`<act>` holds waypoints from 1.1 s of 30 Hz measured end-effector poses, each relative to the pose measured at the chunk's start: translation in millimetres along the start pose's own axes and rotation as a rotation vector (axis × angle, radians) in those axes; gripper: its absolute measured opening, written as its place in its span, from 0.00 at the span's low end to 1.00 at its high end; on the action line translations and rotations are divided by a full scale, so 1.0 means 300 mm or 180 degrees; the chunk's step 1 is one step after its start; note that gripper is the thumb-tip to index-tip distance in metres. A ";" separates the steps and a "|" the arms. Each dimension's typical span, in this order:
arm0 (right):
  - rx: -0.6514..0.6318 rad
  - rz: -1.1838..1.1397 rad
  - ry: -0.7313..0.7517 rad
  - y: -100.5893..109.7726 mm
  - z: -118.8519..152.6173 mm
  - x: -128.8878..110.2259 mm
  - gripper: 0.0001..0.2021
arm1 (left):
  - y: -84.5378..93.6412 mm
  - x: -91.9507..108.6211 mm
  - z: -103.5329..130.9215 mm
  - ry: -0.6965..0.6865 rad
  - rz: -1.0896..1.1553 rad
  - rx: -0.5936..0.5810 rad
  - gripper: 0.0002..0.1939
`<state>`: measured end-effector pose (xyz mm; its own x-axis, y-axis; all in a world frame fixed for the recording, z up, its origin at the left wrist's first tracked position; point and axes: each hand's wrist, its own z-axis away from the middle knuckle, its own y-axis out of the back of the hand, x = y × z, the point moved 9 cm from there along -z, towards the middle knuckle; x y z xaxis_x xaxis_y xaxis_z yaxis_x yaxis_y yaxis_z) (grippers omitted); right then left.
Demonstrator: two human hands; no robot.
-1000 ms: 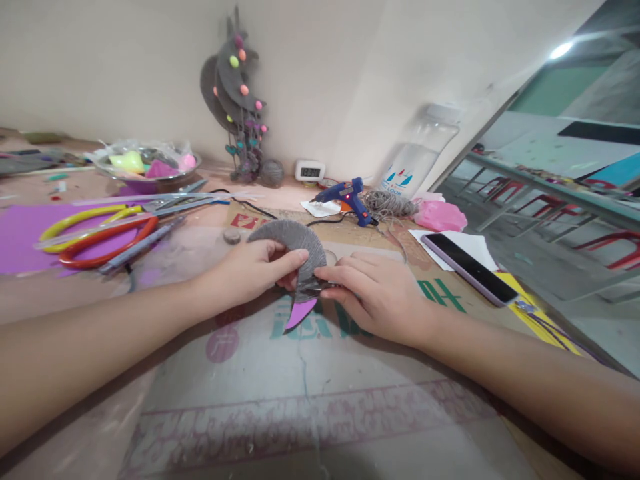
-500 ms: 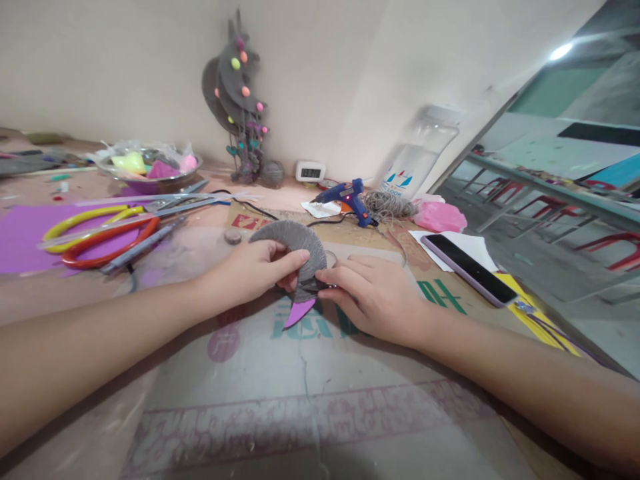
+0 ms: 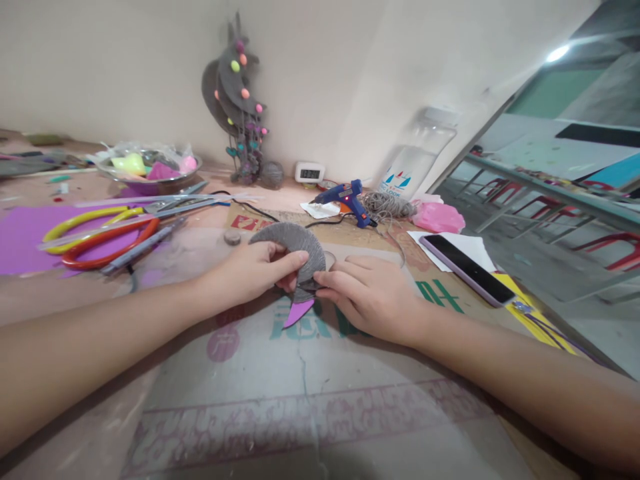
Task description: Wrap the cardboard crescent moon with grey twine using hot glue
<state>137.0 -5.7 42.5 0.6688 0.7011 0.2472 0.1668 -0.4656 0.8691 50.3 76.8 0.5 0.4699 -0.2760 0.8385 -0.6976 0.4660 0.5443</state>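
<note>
A crescent (image 3: 306, 245) wound in grey yarn is held just above the cardboard, its bare purple tip (image 3: 299, 313) pointing down toward me. My left hand (image 3: 257, 270) grips the crescent from the left, thumb on top and the other fingers partly hidden beneath. At its right edge, near the lower end of the winding, my right hand (image 3: 373, 293) is closed, thumb and forefinger pinching the grey yarn (image 3: 309, 288). Little of that strand shows between the fingertips. Behind my right fingers part of a pale round loop peeks out.
Scissors (image 3: 110, 237) and purple sheet (image 3: 20, 240) lie left, near a metal bowl (image 3: 150, 175). Behind stand a blue glue gun (image 3: 350, 199), tangled yarn (image 3: 385, 205), a small clock (image 3: 309, 173) and a water bottle (image 3: 417, 157). A phone (image 3: 467, 270) lies right. Printed cardboard (image 3: 240, 393) covers the front.
Hardly anything differs. My right fingertips have shifted very slightly left at the crescent's edge, and the whole view has moved a few pixels. Both hands keep their grip.
</note>
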 end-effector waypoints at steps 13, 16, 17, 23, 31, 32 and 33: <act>0.0185 -0.0283 -0.0220 0.016 0.014 0.026 0.09 | 0.003 0.003 0.002 -0.0054 0.0091 0.0074 0.22; 0.0283 -0.0588 -0.0558 0.028 0.024 0.066 0.10 | 0.003 0.005 0.004 -0.0047 0.0201 0.0072 0.22; 0.0319 -0.0674 -0.0712 0.032 0.028 0.087 0.11 | 0.006 0.002 0.004 -0.0017 0.0281 0.0108 0.22; 0.0397 -0.1072 -0.1849 -0.009 0.075 0.267 0.14 | 0.017 -0.023 0.005 0.0175 0.1178 0.0390 0.17; 0.0462 -0.1235 -0.1536 -0.013 0.047 0.271 0.12 | 0.020 -0.023 0.009 0.0177 0.1327 0.0457 0.18; 0.0407 -0.1324 -0.1468 -0.011 0.039 0.255 0.11 | 0.024 -0.022 0.010 0.0148 0.1314 0.0486 0.19; 0.0334 -0.1437 -0.1405 -0.011 0.031 0.237 0.12 | 0.027 -0.021 0.011 0.0111 0.1287 0.0497 0.19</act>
<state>190.8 40.8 53.2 0.7478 0.5625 -0.3526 0.5569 -0.2425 0.7944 39.9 79.7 -0.3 0.1580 -0.0676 0.9851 -0.9015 0.3973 0.1718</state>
